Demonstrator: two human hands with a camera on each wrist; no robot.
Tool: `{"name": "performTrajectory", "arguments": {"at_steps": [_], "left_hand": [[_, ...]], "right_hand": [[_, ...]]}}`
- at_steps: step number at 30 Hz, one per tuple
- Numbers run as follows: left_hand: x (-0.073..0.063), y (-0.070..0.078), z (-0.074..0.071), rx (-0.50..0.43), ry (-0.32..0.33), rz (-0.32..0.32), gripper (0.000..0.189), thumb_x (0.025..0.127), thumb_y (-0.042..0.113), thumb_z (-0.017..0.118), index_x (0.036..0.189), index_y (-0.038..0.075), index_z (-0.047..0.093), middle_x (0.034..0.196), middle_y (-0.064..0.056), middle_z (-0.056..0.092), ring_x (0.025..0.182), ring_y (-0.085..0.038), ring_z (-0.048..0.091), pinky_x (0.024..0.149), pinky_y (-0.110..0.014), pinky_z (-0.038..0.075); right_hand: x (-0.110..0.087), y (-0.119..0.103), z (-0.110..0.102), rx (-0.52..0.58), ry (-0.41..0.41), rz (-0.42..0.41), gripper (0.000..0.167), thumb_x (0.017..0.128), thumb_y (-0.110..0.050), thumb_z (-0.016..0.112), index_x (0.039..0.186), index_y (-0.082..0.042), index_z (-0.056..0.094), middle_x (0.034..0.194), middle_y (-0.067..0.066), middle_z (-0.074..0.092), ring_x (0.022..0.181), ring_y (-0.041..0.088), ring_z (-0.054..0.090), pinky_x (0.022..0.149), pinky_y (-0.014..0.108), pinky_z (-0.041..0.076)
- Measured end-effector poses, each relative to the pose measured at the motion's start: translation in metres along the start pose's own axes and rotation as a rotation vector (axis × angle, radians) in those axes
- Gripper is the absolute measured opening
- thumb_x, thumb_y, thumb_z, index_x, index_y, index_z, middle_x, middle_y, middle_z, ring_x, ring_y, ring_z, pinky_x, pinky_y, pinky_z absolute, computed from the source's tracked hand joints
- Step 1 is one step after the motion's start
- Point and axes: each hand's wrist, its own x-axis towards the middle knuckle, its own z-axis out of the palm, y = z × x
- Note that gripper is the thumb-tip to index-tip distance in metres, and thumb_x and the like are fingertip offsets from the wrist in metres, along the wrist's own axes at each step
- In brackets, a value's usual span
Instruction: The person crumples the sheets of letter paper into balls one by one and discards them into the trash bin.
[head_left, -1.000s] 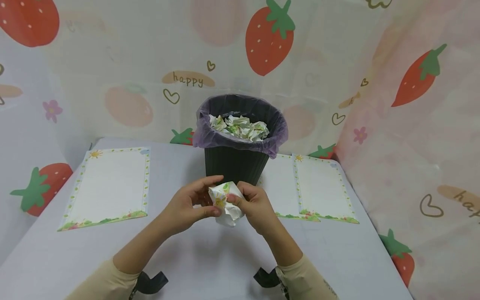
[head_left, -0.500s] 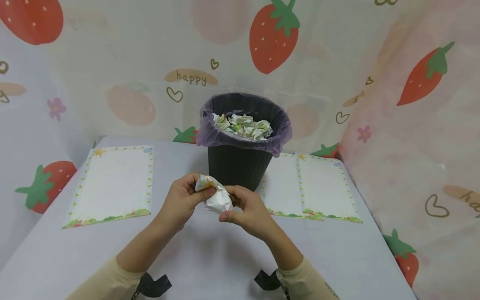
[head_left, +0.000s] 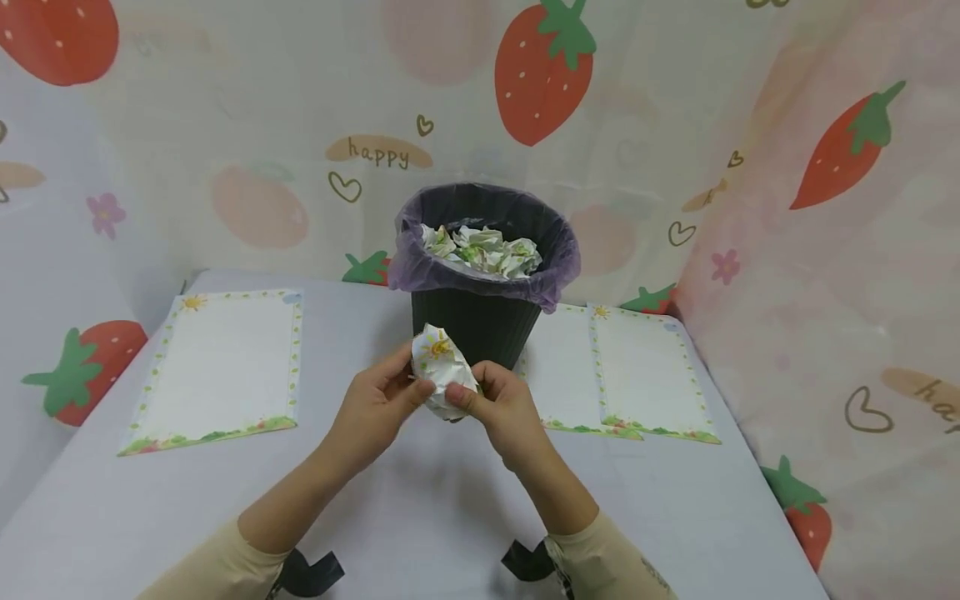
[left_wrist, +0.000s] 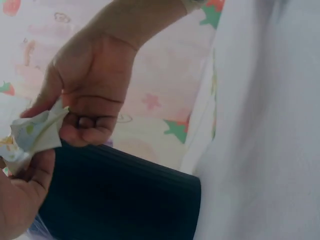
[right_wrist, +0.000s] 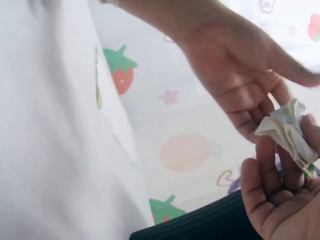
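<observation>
A crumpled sheet of paper [head_left: 444, 367], white with a printed sun and green edging, is held up between both hands in front of the bin. My left hand [head_left: 378, 407] holds its left side, fingers partly hidden behind it and thumb at the near edge. From the right, my right hand [head_left: 506, 410] pinches the paper, thumb on its front face. Folds of the crumpled paper show up close in the left wrist view [left_wrist: 40, 132] and the right wrist view [right_wrist: 287, 131]. Behind the hands stands a black bin [head_left: 480, 321] with several crumpled papers [head_left: 483, 250] inside.
A purple liner [head_left: 557, 271] folds over the bin's rim. One flat bordered sheet [head_left: 217, 367] lies on the left of the white table [head_left: 420, 533]; two overlapping sheets [head_left: 652, 379] lie on the right. A strawberry-print curtain [head_left: 262, 83] closes in the back and sides.
The crumpled paper has been turned between the hands; its printed sun now faces up near the top. The left hand went left with it, then back toward the middle, and the right hand has regripped.
</observation>
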Motion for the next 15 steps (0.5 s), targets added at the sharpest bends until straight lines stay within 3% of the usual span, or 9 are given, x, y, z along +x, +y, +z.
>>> {"name": "performTrajectory", "arguments": {"at_steps": [3,6,8,11,15], "left_hand": [[0.0,0.001,0.0,0.111,-0.081,0.097,0.101,0.078,0.018,0.09,0.161,0.018,0.032,0.14,-0.005,0.056,0.116,-0.018,0.059,0.097,-0.021,0.053],[0.0,0.001,-0.003,0.237,-0.082,0.204,0.124,0.068,0.013,0.097,0.165,0.019,0.019,0.143,-0.007,0.054,0.118,-0.018,0.058,0.098,-0.018,0.051],[0.0,0.001,-0.005,0.324,-0.069,0.277,0.129,0.066,0.011,0.097,0.165,0.017,0.016,0.145,-0.009,0.052,0.118,-0.018,0.056,0.097,-0.016,0.049],[0.0,0.001,-0.005,0.43,-0.067,0.39,0.124,0.063,0.013,0.098,0.163,0.009,0.025,0.146,-0.012,0.051,0.123,-0.021,0.054,0.101,-0.015,0.047],[0.001,0.001,0.0,0.485,-0.102,0.513,0.112,0.064,0.016,0.098,0.157,0.004,0.037,0.151,-0.013,0.048,0.136,-0.026,0.049,0.112,-0.019,0.042]], "right_hand": [[0.0,-0.004,-0.003,0.047,0.011,0.005,0.026,0.089,-0.022,0.081,0.09,-0.001,0.065,0.079,-0.003,0.069,0.076,0.01,0.062,0.071,0.023,0.054],[0.0,-0.006,-0.005,0.069,-0.014,0.02,0.032,0.085,-0.033,0.085,0.087,-0.007,0.067,0.079,-0.004,0.069,0.078,0.009,0.061,0.072,0.024,0.053],[-0.001,-0.008,-0.005,0.079,-0.026,0.03,0.037,0.081,-0.04,0.087,0.086,-0.009,0.068,0.078,-0.005,0.069,0.078,0.009,0.061,0.071,0.024,0.052],[-0.003,-0.011,-0.005,0.097,-0.029,0.046,0.039,0.077,-0.045,0.088,0.084,-0.012,0.069,0.077,-0.005,0.07,0.077,0.009,0.061,0.071,0.024,0.053],[-0.005,-0.013,-0.005,0.143,-0.024,0.079,0.026,0.086,-0.033,0.084,0.083,-0.012,0.07,0.079,-0.004,0.07,0.077,0.01,0.063,0.072,0.023,0.055]]}}
